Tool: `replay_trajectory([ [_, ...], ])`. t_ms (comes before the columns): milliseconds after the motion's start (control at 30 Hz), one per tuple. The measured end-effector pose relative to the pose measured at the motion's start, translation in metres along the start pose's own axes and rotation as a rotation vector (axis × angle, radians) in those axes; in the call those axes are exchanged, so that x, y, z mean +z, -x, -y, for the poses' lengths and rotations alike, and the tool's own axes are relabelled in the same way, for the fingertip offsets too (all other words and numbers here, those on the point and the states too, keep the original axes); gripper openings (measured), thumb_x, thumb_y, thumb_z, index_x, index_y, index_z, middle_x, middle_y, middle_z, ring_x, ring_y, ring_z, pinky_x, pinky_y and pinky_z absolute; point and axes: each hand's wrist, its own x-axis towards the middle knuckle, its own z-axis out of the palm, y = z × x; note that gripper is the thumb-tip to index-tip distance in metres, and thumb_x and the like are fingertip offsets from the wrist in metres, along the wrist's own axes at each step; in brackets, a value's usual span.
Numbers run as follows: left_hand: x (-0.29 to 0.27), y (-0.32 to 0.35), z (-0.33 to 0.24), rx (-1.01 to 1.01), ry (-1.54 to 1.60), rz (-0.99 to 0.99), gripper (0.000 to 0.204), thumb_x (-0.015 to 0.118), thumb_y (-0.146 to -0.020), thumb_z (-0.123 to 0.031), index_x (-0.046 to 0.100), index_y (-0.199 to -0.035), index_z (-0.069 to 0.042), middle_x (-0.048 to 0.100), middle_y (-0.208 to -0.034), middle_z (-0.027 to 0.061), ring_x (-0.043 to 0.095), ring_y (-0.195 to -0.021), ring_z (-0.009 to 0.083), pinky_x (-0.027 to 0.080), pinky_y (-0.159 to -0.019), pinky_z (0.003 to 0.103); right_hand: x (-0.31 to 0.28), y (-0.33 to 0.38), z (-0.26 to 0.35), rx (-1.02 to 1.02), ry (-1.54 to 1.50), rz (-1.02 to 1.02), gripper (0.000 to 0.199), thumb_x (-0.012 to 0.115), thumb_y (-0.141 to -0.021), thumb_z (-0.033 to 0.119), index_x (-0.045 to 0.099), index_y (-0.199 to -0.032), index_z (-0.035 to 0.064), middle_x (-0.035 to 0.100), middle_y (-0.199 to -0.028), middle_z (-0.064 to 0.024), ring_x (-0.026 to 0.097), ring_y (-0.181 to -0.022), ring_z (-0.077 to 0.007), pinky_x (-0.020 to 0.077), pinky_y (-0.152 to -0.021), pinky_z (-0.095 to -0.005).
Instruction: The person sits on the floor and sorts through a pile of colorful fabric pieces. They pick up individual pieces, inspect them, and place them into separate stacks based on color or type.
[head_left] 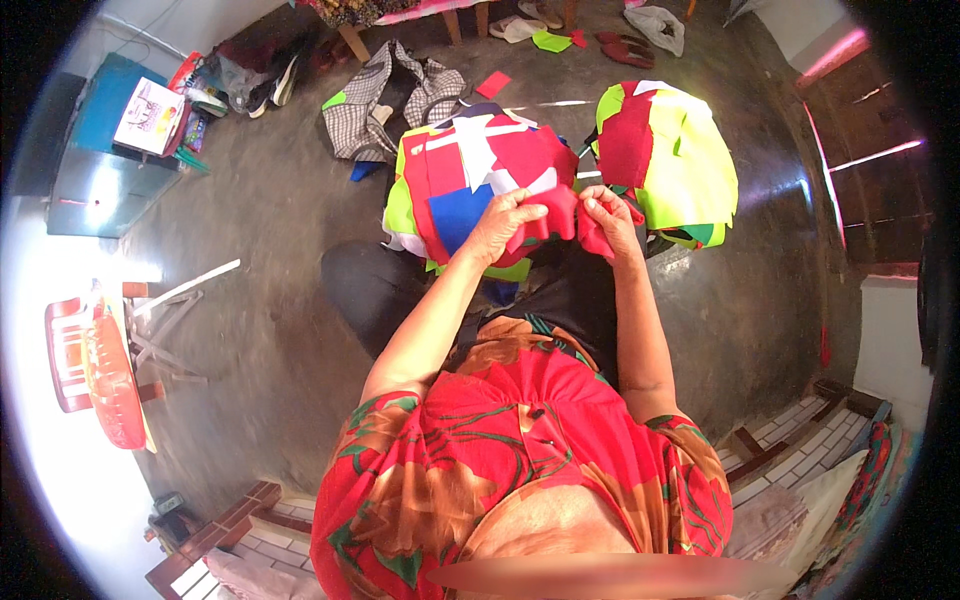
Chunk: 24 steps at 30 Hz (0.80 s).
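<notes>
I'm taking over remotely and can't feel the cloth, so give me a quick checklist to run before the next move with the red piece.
1. Both hands on the red fabric piece: ok; left hand and right hand each pinch an end.
2. Piece lifted off the piles: ok, held above the lap.
3. Left pile of cut cloth within reach: ok, just beyond the hands.
4. Right pile of red and yellow-green cloth apart from the left one: ok, a gap shows.
5. Piece is a single layer: cannot tell, it is bunched.
6. Needle or tool in the fingers: cannot tell.
</notes>
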Motion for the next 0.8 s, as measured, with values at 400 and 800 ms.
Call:
replay_trajectory([
  [400, -0.051, 0.004, -0.029, 0.221, 0.260, -0.211, 0.041, 0.068, -0.082, -0.008, 0.050, -0.118, -0.002, 0.062, -0.101, 0.0109, 0.063, -0.088, 0.0196, 0.056, -0.071, 0.035, 0.008, 0.003, 0.007, 0.023, 0.014, -0.042, 0.006, 0.062, -0.090, 0.009, 0.060, -0.096, 0.0064, 0.059, -0.082, 0.0031, 0.054, -0.065, -0.0059, 0.0471, -0.061, -0.0204],
  [800, -0.110, 0.028, 0.049, 0.093, -0.026, -0.677, 0.057, 0.067, -0.076, 0.000, 0.042, -0.127, -0.005, 0.041, -0.132, 0.0157, 0.056, -0.099, 0.0208, 0.054, -0.069, 0.034, 0.003, 0.000, 0.003, 0.046, 0.017, -0.041, 0.006, 0.063, -0.089, 0.008, 0.061, -0.095, 0.0068, 0.059, -0.085, 0.0041, 0.054, -0.072, -0.0042, 0.0452, -0.065, -0.0194],
])
